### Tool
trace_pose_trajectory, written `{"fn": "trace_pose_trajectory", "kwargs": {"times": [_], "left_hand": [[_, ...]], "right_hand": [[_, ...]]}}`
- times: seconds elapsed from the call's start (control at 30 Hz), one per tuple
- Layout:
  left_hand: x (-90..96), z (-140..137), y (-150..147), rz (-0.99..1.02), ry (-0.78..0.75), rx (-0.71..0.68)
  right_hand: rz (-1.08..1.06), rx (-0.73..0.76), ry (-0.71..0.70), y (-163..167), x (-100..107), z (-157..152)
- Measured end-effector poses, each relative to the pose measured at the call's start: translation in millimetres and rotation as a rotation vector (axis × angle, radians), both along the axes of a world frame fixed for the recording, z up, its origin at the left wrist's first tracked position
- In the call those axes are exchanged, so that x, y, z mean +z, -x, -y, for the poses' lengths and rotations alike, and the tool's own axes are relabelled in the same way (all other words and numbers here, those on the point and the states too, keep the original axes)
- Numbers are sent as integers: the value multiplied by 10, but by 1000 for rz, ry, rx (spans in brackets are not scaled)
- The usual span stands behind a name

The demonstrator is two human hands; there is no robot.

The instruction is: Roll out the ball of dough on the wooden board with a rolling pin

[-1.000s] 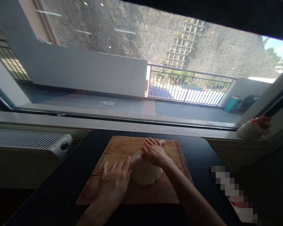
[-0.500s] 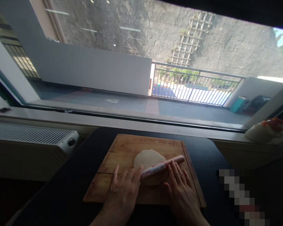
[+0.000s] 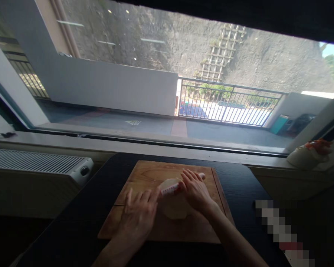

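A round, flat piece of dough (image 3: 176, 211) lies on a wooden board (image 3: 147, 171). Across it, slanting up to the right, is a rolling pin (image 3: 170, 190) with a white and red printed label. My left hand (image 3: 140, 213) is at the pin's left end, fingers stretched out and slightly spread, covering that end. Over the right part of the pin lies my right hand (image 3: 195, 189), palm down with fingers extended; the pin's tip shows beyond them. Neither hand wraps round the pin.
The board sits on a black table (image 3: 90, 200) below a wide window. A white radiator (image 3: 44, 163) stands at the left. On the windowsill (image 3: 144, 146), a light-coloured pot (image 3: 303, 157) with orange-red contents is at the right. A blurred-out patch (image 3: 275, 218) covers something at the lower right.
My right hand has pushed forward and left with the pin's right part, onto the dough's far side. My left hand has shifted slightly left and forward. More of the dough's near side shows.
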State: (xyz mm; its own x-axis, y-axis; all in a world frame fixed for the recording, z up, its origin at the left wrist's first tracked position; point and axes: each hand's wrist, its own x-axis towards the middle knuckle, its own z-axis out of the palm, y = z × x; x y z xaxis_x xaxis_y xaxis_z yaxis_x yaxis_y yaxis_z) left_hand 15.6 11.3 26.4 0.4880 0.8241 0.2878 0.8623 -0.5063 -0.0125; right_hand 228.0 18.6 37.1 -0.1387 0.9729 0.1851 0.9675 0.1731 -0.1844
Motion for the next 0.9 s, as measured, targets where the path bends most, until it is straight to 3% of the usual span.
{"fn": "trace_pose_trajectory", "kwargs": {"times": [0.1, 0.17, 0.23, 0.4, 0.47, 0.57, 0.73, 0.9], "left_hand": [[-36, 74, 20, 15, 24, -76], [-47, 50, 10, 26, 22, -93], [-25, -54, -27, 41, 10, -85], [156, -532, -237, 75, 2, -31], [219, -707, -312, 77, 1, -30], [242, -863, -341, 82, 3, -33], [163, -979, -276, 92, 31, -127], [115, -1131, -322, 124, 84, -172]], "right_hand": [[21, -45, -94, -117, -188, 579], [29, -36, -113, -148, -232, 688], [6, -28, -106, -159, -196, 528], [-53, -8, -13, -215, 44, -382], [-52, -33, -29, -226, 86, -604], [-58, -59, -64, -209, 35, -598], [-73, -58, -105, -218, -138, -238], [-61, -96, -81, -291, -128, -266]]}}
